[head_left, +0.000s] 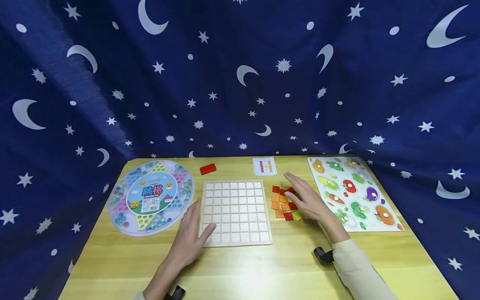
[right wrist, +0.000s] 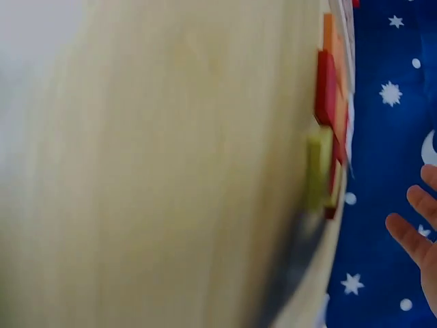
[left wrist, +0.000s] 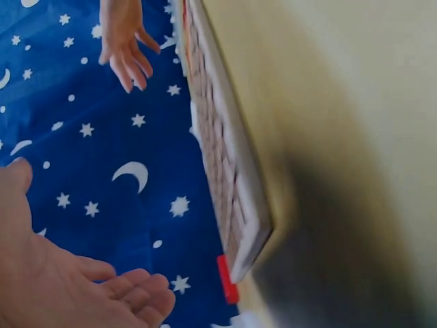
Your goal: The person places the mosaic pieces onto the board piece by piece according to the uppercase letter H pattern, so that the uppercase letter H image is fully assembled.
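A square wooden grid board (head_left: 234,213) lies mid-table, its cells bare. The left hand (head_left: 188,237) is over the board's left edge, fingers extended and thumb spread, holding nothing; the left wrist view shows this hand (left wrist: 82,273) beside the tilted-looking board (left wrist: 222,157). Red, orange and yellow square tiles (head_left: 275,197) lie loosely grouped right of the board. Above their right side is the right hand (head_left: 309,200), fingers spread, with nothing gripped; it partly hides the tiles. In the right wrist view, fingertips of the right hand (right wrist: 416,232) show at the edge, apart from the tiles (right wrist: 326,89).
A red block (head_left: 208,168) lies behind the board's left corner. A small card with a printed coloured grid (head_left: 264,166) is at the table's back. To the left sits a round marble game (head_left: 151,198); a vegetable puzzle board (head_left: 356,193) lies at the right.
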